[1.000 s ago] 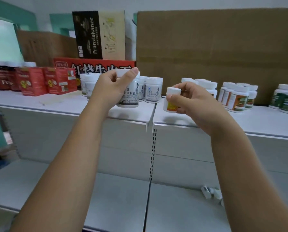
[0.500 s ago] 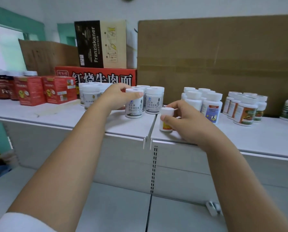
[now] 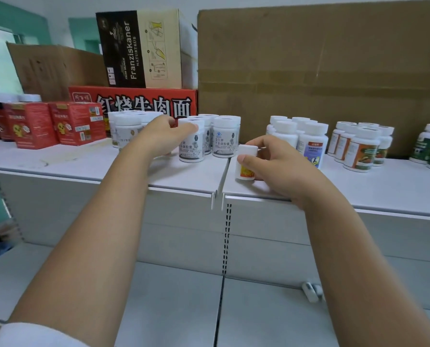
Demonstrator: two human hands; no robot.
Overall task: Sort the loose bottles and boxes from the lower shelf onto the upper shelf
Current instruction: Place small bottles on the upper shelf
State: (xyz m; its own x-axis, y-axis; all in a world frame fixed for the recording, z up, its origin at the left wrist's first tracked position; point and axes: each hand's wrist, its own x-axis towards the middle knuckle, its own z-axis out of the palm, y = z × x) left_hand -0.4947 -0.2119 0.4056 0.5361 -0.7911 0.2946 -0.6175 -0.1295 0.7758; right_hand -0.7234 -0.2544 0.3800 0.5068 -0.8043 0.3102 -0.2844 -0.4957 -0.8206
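Head view. Your left hand [image 3: 164, 136] grips a large white bottle [image 3: 191, 146] that stands upright on the upper shelf [image 3: 384, 191], just left of the seam between the two shelf panels. Your thumb lies across the front of its cap and your fingers [image 3: 170, 120] curl round the back, so the bottle is pinched between them. It is squat white plastic with a wide white cap and a pale label carrying dark Chinese characters. A matching bottle [image 3: 225, 137] stands just beside it at its 3 o'clock, with more of the same behind.

Your right hand [image 3: 276, 161] holds a small white bottle [image 3: 245, 169], upright on the same shelf just right of the seam and near the front edge. It is narrower and shorter, with a plain white cap and a yellow and orange-red label. Your thumb presses the front just under the cap, and your fingers curl over the far side.

At 2 o'clock from that bottle stand blue-labelled bottles [image 3: 311, 144]; farther along at 3 o'clock are orange-labelled bottles [image 3: 361, 149]. At 9 o'clock from your left hand sit red boxes [image 3: 76, 122].

The lower shelf [image 3: 159, 296] shows below your arms. A small white piece [image 3: 311, 291] lies on it beside your right forearm; you cannot tell what it is.
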